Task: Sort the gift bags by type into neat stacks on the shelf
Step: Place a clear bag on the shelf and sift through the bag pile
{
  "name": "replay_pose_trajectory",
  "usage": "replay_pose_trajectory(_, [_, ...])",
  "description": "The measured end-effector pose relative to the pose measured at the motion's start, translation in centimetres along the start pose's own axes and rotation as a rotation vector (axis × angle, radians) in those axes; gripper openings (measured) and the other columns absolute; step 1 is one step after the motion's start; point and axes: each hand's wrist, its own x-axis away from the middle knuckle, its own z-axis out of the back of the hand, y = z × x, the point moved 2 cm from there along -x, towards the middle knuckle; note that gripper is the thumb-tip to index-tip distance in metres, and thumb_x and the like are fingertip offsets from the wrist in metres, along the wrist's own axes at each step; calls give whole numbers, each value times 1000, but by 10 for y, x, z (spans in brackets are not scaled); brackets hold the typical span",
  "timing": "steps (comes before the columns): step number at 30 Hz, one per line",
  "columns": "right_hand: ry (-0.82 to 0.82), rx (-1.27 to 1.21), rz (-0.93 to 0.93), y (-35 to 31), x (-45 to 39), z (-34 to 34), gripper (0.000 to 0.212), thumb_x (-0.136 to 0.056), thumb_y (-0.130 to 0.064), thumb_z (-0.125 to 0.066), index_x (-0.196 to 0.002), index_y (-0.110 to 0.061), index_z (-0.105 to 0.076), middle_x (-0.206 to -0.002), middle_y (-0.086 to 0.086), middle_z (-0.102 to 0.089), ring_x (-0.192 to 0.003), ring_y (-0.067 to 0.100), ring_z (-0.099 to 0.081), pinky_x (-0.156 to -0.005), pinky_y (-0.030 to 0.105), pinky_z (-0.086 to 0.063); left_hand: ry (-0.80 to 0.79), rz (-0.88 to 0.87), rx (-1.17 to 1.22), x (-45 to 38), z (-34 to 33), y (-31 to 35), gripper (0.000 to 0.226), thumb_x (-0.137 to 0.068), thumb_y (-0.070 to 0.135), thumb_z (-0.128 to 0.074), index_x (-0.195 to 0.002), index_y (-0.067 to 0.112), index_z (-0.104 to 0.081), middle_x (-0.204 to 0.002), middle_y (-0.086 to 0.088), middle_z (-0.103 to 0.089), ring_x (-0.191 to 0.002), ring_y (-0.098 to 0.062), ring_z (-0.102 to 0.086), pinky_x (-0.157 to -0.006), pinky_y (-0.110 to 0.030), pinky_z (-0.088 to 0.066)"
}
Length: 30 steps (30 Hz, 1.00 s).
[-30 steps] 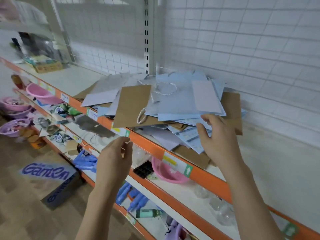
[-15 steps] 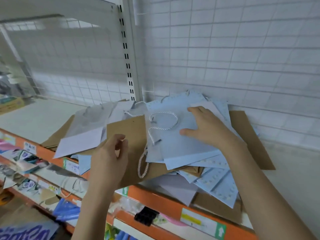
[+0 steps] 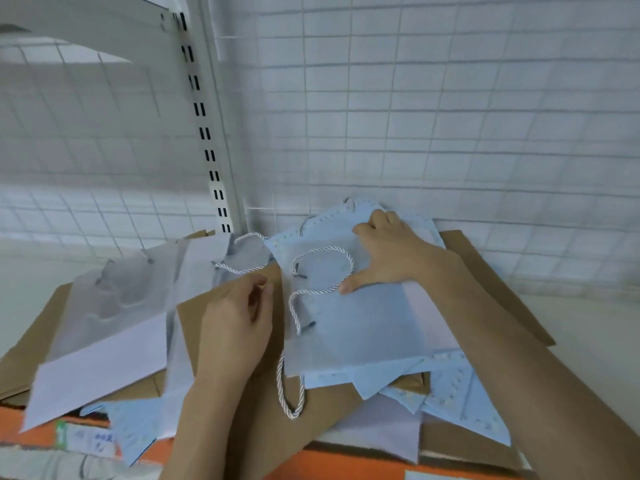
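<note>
A messy pile of flat gift bags lies on the white shelf (image 3: 588,341). On top is a plain light blue bag (image 3: 363,327) with a white rope handle (image 3: 322,268). My right hand (image 3: 384,252) rests on its far end, fingers spread, thumb near the handle. A brown kraft bag (image 3: 332,410) lies under it. My left hand (image 3: 235,327) hovers over this brown bag's top edge, thumb and forefinger nearly touching, with nothing seen between them. White bags (image 3: 104,351) lie at the left; blue dotted bags (image 3: 460,393) stick out at the lower right.
A white wire-grid back panel (image 3: 450,116) and a slotted upright post (image 3: 207,133) stand behind the pile. The shelf's orange front edge (image 3: 363,465) runs along the bottom with a price label (image 3: 90,439). More brown bags (image 3: 498,285) lie at the right under the pile.
My view has come closer to the pile. My right hand has slid further up the light blue bag; my left hand has moved up over the brown bag's top edge.
</note>
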Motion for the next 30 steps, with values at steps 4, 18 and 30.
replay_pose_trajectory(4, [253,92,-84,-7,2,5,63,-68,-68,-61,-104,-17,-51,-105,-1,-55,-101,22,-51,-84,33,-31,-79,-82,69,-18,-1,-16,13,-88,17,-58,-97,16,-68,-77,0,-69,-71,-18,-62,-59,-22,-41])
replay_pose_trajectory(18, [646,-123,-351,-120,20,-17,40,-77,-58,-58,-80,-20,-46,-93,-1,-43,-68,24,-52,-60,29,-34,-95,-108,192,-45,62,-127,23,-90,25,-53,-103,11,-64,-95,-3,-65,-81,-19,-58,-70,-29,-44])
replay_pose_trajectory(30, [566,-329,-541,-185,13,-62,43,-85,-50,-54,-85,-8,-46,-84,13,-57,-86,35,-55,-66,37,-37,-311,425,-303,-32,126,-230,71,-81,61,-47,-131,11,-41,-129,-21,-46,-120,-38,-42,-97,-42,-35])
